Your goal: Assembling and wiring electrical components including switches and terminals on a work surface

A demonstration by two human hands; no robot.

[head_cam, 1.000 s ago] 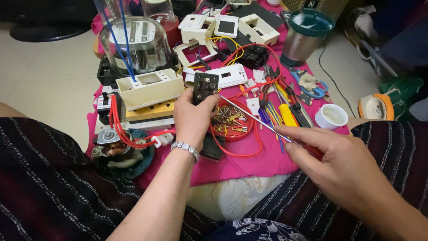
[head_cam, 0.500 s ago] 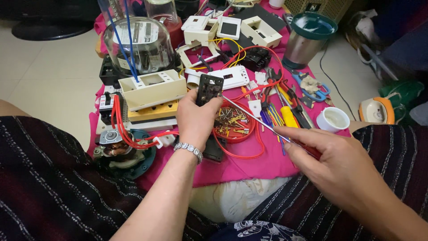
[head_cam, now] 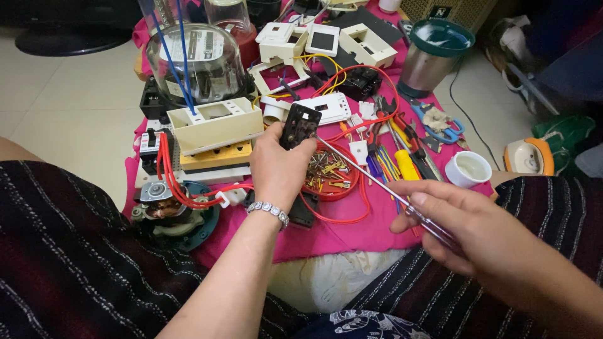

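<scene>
Switch part (head_cam: pixel 299 127) — red dish (head_cam: pixel 349 188) holds, seemingly, screws (head_cam: pixel 326 171).

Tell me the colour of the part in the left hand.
Black part, seen in the head view, held up by the left hand.

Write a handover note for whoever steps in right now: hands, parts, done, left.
Left hand: grips a small black switch module, held upright above the pink cloth.
Right hand: holds a thin screwdriver, its tip at the module's lower right edge.
Nearby: red dish of screws just under the module; cream housing and glass-domed meter to the left; white cup to the right.
Done: module is picked up, tool brought to it.
Left: whether any screw is out cannot be seen; the work on the module looks unfinished.
</scene>
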